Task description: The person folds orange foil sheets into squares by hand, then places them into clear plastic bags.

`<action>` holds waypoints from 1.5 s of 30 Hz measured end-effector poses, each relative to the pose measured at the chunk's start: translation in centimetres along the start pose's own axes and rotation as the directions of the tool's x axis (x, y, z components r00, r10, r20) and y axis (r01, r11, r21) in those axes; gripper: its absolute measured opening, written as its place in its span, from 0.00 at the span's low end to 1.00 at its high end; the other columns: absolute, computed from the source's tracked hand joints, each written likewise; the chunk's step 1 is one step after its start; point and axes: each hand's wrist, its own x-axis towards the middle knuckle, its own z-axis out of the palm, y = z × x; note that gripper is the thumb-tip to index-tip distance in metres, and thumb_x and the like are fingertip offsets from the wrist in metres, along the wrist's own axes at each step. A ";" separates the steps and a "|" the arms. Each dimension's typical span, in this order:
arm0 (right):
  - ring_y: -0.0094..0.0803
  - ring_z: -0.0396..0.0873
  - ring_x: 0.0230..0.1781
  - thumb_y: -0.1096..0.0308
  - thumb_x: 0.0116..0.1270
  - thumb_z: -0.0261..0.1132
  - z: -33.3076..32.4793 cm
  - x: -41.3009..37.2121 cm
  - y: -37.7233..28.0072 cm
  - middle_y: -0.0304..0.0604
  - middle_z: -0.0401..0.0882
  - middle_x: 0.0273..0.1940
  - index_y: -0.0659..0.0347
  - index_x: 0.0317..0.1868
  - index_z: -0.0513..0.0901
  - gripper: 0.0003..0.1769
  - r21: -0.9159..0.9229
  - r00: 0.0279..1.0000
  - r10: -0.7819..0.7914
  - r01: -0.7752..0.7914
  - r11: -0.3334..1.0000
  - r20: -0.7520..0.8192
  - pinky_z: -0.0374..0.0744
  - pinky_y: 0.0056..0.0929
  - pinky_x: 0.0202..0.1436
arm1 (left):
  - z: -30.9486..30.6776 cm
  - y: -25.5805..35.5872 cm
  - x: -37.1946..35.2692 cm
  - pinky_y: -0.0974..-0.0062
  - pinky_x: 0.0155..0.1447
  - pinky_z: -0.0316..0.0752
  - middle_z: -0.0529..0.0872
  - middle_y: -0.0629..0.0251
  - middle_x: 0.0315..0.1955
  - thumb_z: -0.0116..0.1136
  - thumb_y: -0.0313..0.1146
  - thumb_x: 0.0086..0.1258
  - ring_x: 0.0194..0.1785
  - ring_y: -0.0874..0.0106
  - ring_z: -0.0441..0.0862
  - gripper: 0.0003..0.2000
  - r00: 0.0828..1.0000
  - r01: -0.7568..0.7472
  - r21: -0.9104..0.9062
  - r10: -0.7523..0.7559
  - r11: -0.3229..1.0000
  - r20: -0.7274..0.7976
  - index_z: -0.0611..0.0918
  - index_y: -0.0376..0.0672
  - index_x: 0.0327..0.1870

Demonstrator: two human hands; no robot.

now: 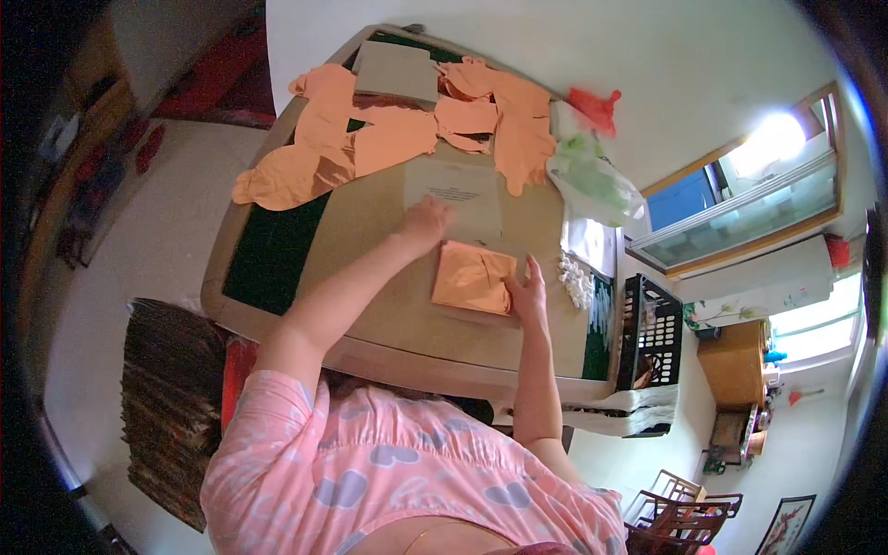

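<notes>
A folded, shiny orange foil packet [474,277] lies flat on the tan board covering the table. My right hand [529,294] is at its right edge, thumb against the foil and the other fingers stretched out. My left hand [427,225], slightly blurred, has its fingers closed at the lower left of a clear plastic bag [476,208] printed with small dark text. Its fingertips are partly hidden. Beyond the bag, flat orange foil balloons [319,148] spread across the far side of the table, and a grey-brown stack of card [398,72] sits among them.
Right of the board are a pile of small white pieces [575,282], a white plastic bag with green contents [592,176] and a red bag [595,109]. A black crate [650,333] stands off the right edge. A brown stack [171,398] stands at the left.
</notes>
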 end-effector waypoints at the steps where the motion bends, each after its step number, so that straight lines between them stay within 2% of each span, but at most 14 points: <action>1: 0.39 0.74 0.55 0.74 0.59 0.69 0.4 -0.2 -0.4 0.58 0.75 0.56 0.59 0.73 0.55 0.44 -0.058 1.000 0.018 -0.018 0.998 0.010 0.76 0.32 0.54 | 0.0 0.1 0.0 0.57 0.51 0.77 0.79 0.50 0.44 0.47 0.28 0.64 0.51 0.53 0.77 0.10 1.000 -0.021 0.003 0.021 1.000 -0.007 0.75 0.35 0.44; 3: 0.39 0.73 0.55 0.75 0.59 0.68 1.4 -0.7 -1.7 0.58 0.74 0.57 0.58 0.74 0.54 0.45 -0.173 0.998 0.053 -0.048 0.984 0.027 0.76 0.32 0.54 | 0.2 0.2 0.0 0.56 0.49 0.77 0.79 0.49 0.42 0.46 0.29 0.65 0.48 0.52 0.78 0.09 0.991 -0.092 -0.016 0.090 0.996 -0.099 0.75 0.35 0.41; 5: 0.29 0.74 0.34 0.77 0.59 0.68 2.5 1.4 3.1 0.48 0.77 0.39 0.57 0.74 0.52 0.46 -0.068 0.993 -0.112 0.113 0.991 0.020 0.76 0.28 0.35 | 1.2 0.5 -0.5 0.55 0.48 0.77 0.80 0.50 0.41 0.46 0.29 0.65 0.47 0.52 0.78 0.09 0.948 -0.197 -0.051 0.177 0.979 -0.265 0.75 0.35 0.40; 7: 0.23 0.74 0.24 0.77 0.59 0.67 2.9 1.1 2.5 0.42 0.78 0.28 0.57 0.75 0.50 0.47 -0.034 0.988 -0.148 0.149 0.988 0.033 0.75 0.25 0.26 | 0.7 0.7 -0.6 0.60 0.49 0.78 0.79 0.52 0.42 0.47 0.29 0.65 0.49 0.55 0.77 0.11 0.973 -0.148 -0.012 0.144 0.989 -0.183 0.76 0.37 0.46; 11: 0.22 0.74 0.24 0.79 0.60 0.66 2.1 -0.9 -0.7 0.40 0.78 0.26 0.61 0.76 0.45 0.49 -0.043 0.996 -0.011 0.014 0.999 0.085 0.74 0.21 0.27 | -0.4 1.2 -0.6 0.63 0.50 0.78 0.80 0.55 0.42 0.49 0.28 0.64 0.51 0.57 0.77 0.12 0.995 -0.061 0.001 0.061 0.998 -0.082 0.78 0.39 0.48; 17: 0.23 0.78 0.28 0.81 0.60 0.64 1.9 -1.1 0.0 0.43 0.81 0.32 0.66 0.75 0.43 0.48 0.052 0.992 0.000 -0.007 0.999 0.127 0.77 0.20 0.30 | -0.3 1.6 -0.9 0.64 0.51 0.78 0.80 0.56 0.42 0.52 0.28 0.61 0.51 0.60 0.77 0.12 0.966 -0.220 0.043 0.224 0.975 -0.126 0.78 0.39 0.45; 21: 0.25 0.80 0.31 0.81 0.61 0.65 1.8 -1.4 -0.6 0.47 0.82 0.36 0.66 0.75 0.45 0.48 0.083 0.989 0.031 -0.044 0.996 0.146 0.78 0.21 0.33 | -0.4 1.7 -1.0 0.63 0.53 0.76 0.81 0.57 0.40 0.52 0.29 0.61 0.49 0.59 0.78 0.08 0.965 -0.212 -0.041 0.203 0.976 -0.165 0.80 0.40 0.40; 24: 0.22 0.69 0.19 0.75 0.61 0.68 1.8 -1.2 0.3 0.38 0.74 0.26 0.63 0.75 0.49 0.47 0.154 0.988 0.015 -0.039 0.987 0.151 0.70 0.24 0.20 | 1.1 0.9 -0.6 0.62 0.52 0.76 0.82 0.58 0.37 0.52 0.29 0.62 0.47 0.59 0.79 0.06 0.973 -0.176 -0.144 0.150 0.974 -0.176 0.81 0.42 0.37; 27: 0.22 0.69 0.19 0.76 0.61 0.68 2.1 -1.2 0.3 0.38 0.74 0.26 0.62 0.75 0.49 0.46 0.127 0.995 -0.018 0.005 0.992 0.101 0.69 0.24 0.19 | 0.7 0.9 -0.6 0.64 0.50 0.76 0.83 0.59 0.35 0.52 0.28 0.60 0.48 0.61 0.79 0.06 0.959 -0.203 -0.150 0.165 0.968 -0.232 0.81 0.41 0.34; 30: 0.26 0.81 0.34 0.80 0.61 0.65 1.7 -1.7 -1.2 0.48 0.82 0.40 0.66 0.74 0.48 0.45 0.068 0.990 0.019 -0.029 0.997 0.141 0.79 0.22 0.35 | 0.0 1.3 -1.0 0.63 0.51 0.75 0.83 0.59 0.35 0.52 0.29 0.59 0.47 0.61 0.79 0.06 0.968 -0.216 -0.133 0.194 0.967 -0.159 0.81 0.41 0.33; 34: 0.24 0.76 0.28 0.76 0.61 0.67 1.9 -0.5 0.6 0.43 0.78 0.33 0.65 0.74 0.50 0.45 0.017 0.997 -0.039 0.038 0.999 0.069 0.75 0.23 0.29 | -1.8 2.9 -2.9 0.64 0.51 0.74 0.81 0.60 0.35 0.53 0.31 0.58 0.45 0.62 0.78 0.06 0.944 -0.270 -0.083 0.247 0.959 -0.219 0.81 0.41 0.33; 39: 0.22 0.68 0.22 0.75 0.60 0.69 1.6 -1.9 -3.2 0.35 0.71 0.24 0.58 0.75 0.50 0.47 -0.040 0.989 0.121 -0.117 0.992 0.085 0.71 0.24 0.23 | 0.9 2.5 -4.2 0.61 0.52 0.74 0.81 0.60 0.38 0.57 0.34 0.61 0.46 0.58 0.78 0.07 0.924 -0.310 -0.058 0.287 0.949 -0.251 0.81 0.42 0.36; 42: 0.21 0.73 0.34 0.76 0.61 0.67 0.5 -3.9 -4.4 0.41 0.78 0.37 0.59 0.75 0.49 0.47 0.207 0.982 0.123 -0.151 0.967 0.143 0.74 0.21 0.36 | 1.2 2.6 -4.5 0.62 0.51 0.74 0.80 0.60 0.37 0.56 0.33 0.60 0.46 0.59 0.78 0.07 0.922 -0.297 -0.064 0.268 0.953 -0.280 0.80 0.43 0.36; 45: 0.24 0.72 0.47 0.77 0.59 0.67 -1.8 -6.6 -2.3 0.45 0.71 0.54 0.51 0.75 0.51 0.48 0.264 0.933 -0.072 -0.026 0.964 0.354 0.75 0.23 0.44 | 1.5 2.7 -4.4 0.62 0.50 0.74 0.80 0.60 0.36 0.55 0.32 0.60 0.45 0.59 0.78 0.06 0.919 -0.285 -0.073 0.251 0.956 -0.305 0.80 0.42 0.35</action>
